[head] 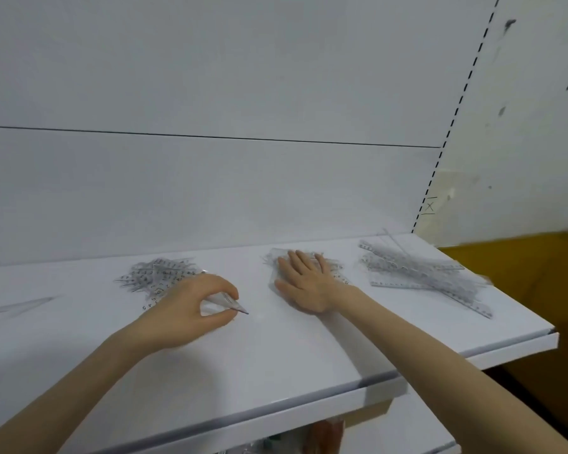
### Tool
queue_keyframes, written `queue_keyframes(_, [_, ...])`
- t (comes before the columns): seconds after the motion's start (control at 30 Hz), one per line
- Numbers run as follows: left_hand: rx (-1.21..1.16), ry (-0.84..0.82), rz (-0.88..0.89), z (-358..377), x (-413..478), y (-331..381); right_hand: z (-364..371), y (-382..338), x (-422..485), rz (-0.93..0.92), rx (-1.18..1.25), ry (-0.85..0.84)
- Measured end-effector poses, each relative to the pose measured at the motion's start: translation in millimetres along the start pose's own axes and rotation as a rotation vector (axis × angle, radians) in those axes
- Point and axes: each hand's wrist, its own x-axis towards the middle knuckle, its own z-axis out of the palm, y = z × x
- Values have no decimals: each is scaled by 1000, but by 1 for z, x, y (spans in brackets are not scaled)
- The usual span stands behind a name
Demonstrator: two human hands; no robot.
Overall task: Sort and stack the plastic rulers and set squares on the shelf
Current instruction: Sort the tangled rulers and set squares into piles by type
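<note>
On the white shelf (276, 348) lie three heaps of clear plastic drawing tools. My left hand (191, 309) pinches the corner of a clear set square (230, 303) between thumb and forefinger, at the near edge of the left heap (158, 276). My right hand (305, 283) lies flat, fingers straight, pressing on the middle heap (276, 257) of clear pieces. A pile of long straight rulers (420, 273) lies crisscrossed at the shelf's right end, apart from both hands.
A faint clear set square (17, 308) lies at the far left of the shelf. The white back panel (210, 178) rises behind the heaps. A slotted upright (440, 158) marks the right end; beyond it is a yellow-brown surface (522, 290). A lower shelf (391, 430) shows beneath.
</note>
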Motion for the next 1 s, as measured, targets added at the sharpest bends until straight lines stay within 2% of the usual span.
queue_keyframes(0.13, [32, -36, 73, 10, 3, 3, -8, 1, -14, -70, 54, 173])
queue_keyframes(0.2, [56, -36, 107, 13, 5, 7, -15, -8, -33, -178, 255, 274])
queue_keyframes(0.27, [88, -30, 137, 16, 7, 9, -22, -26, -56, -267, 564, 312])
queue_keyframes(0.33, [121, -25, 152, 17, 6, 9, -24, -44, -74, -360, 658, 329])
queue_keyframes(0.47, [130, -17, 135, 9, -6, 5, -13, -63, -76, -681, 238, 597])
queue_keyframes(0.63, [169, -31, 32, -18, -41, -16, -2, -86, -57, -855, 73, 801])
queue_keyframes(0.8, [237, 106, -172, -63, -94, -41, -5, -113, -14, -825, 173, 903])
queue_keyframes(0.93, [255, 184, -330, -97, -146, -64, -4, -141, 23, -666, 233, 818])
queue_keyframes(1.0, [288, 207, -362, -109, -167, -73, 2, -150, 32, -609, 185, 745])
